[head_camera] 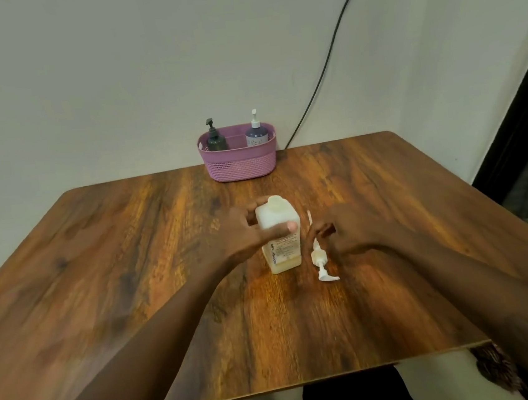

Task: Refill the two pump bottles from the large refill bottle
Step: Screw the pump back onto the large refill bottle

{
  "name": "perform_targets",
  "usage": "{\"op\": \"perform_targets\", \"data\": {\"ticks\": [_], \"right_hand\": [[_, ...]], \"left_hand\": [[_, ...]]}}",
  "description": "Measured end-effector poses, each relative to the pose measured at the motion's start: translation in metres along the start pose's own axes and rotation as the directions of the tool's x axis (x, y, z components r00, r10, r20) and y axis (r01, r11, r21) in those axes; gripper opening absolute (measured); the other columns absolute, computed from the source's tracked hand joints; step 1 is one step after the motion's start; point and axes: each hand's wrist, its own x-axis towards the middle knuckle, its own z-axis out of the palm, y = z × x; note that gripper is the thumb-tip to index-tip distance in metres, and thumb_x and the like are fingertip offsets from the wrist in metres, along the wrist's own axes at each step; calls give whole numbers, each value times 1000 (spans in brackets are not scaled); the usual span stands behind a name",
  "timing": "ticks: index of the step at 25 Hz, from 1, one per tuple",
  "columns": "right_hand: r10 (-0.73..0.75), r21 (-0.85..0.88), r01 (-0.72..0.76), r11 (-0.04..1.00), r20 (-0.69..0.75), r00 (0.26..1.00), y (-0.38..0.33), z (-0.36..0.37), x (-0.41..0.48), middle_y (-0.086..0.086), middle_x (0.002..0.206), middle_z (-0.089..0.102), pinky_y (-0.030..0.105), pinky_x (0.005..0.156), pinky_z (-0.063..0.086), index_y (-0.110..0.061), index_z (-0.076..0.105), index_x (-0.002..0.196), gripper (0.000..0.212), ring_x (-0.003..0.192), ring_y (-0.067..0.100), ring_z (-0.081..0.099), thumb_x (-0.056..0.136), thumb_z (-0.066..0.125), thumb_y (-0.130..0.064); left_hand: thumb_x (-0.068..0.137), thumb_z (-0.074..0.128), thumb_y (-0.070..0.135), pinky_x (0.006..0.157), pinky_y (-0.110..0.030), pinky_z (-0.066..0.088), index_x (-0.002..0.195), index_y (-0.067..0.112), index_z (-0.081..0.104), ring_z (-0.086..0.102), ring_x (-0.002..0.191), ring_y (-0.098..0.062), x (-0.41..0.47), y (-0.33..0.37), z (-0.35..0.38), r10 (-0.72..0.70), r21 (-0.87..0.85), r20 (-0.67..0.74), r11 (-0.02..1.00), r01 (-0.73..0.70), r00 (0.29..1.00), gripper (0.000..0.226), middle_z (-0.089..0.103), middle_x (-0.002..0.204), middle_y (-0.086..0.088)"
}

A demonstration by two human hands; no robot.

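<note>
A large translucent white refill bottle (pixel 282 243) stands upright mid-table, its neck open and a little yellowish liquid at the bottom. My left hand (pixel 243 231) grips its upper part, thumb across the front. Just right of it a white pump head with its dip tube (pixel 319 259) lies flat on the table. My right hand (pixel 344 230) rests beside the tube, fingertips curled at it; I cannot tell if they pinch it. A dark grey pump bottle (pixel 216 138) and a purple pump bottle with a white pump (pixel 256 133) stand in a pink basket (pixel 241 163).
The pink basket sits at the far edge of the wooden table (pixel 132 262), against the wall. A black cable (pixel 324 73) runs down the wall behind it. The table's near edge is close to my body, with my legs below.
</note>
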Motion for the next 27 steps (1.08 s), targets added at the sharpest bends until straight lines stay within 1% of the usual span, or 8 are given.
{"op": "perform_targets", "data": {"ticks": [2,5,8,11,14,16,19,27], "right_hand": [[-69,-102,89,991,186,980,1,13,-7,-11,131,69,20,100,50,-30,74,123,54,117,-1,61,80,63,1],[-94,-237,157,959,256,962,5,31,-5,-9,137,67,30,105,51,-29,72,127,50,121,6,63,84,65,-3],[-123,-229,143,963,98,988,5,30,-5,-11,116,76,35,90,60,-28,77,114,36,99,0,70,86,68,-8],[-189,-134,169,976,-159,969,-7,10,-9,-12,103,76,27,81,58,-26,77,109,23,89,-4,68,93,68,-13],[-197,-50,193,980,-399,896,-33,-13,-10,-4,109,76,21,83,54,-19,75,116,24,95,2,67,96,65,-9],[-210,-21,231,973,-505,837,-51,-25,-8,0,118,74,24,94,55,-17,73,122,27,106,9,68,96,67,-9],[-201,38,307,951,-678,707,-74,-42,-2,1,113,75,27,91,59,-11,72,121,27,103,12,70,94,73,-11],[-178,180,456,872,-751,636,-113,-62,1,-13,109,71,20,89,57,-10,69,115,24,104,0,70,92,73,-3]], "left_hand": [[71,89,46,58,-5,48,142,30,50,60,95,2,-6,-2,7,39,144,-37,989,-33,999,83,58,115,20],[64,93,43,73,-17,56,145,24,50,64,107,-9,-8,-11,7,22,123,-122,992,-7,992,93,64,127,9],[58,93,51,84,-33,62,141,26,53,67,111,-13,-11,-15,0,2,116,-151,993,16,988,95,66,130,5],[62,94,45,74,-19,57,141,24,53,65,110,-9,-14,-12,-8,20,98,-206,995,0,978,92,65,127,11],[66,93,39,76,-18,54,144,23,50,62,116,-14,-13,-8,-15,5,112,-234,994,22,972,91,63,132,5],[65,92,39,83,-25,55,145,25,50,61,119,-16,-12,-10,-20,17,183,-247,983,29,969,91,63,134,3],[64,93,38,91,-34,56,140,25,54,60,122,-19,-11,-12,-25,17,290,-266,955,63,964,87,63,135,1],[63,93,35,94,-36,53,140,21,55,59,122,-22,-5,-10,-27,-40,314,-322,938,147,946,87,62,135,-3]]}}
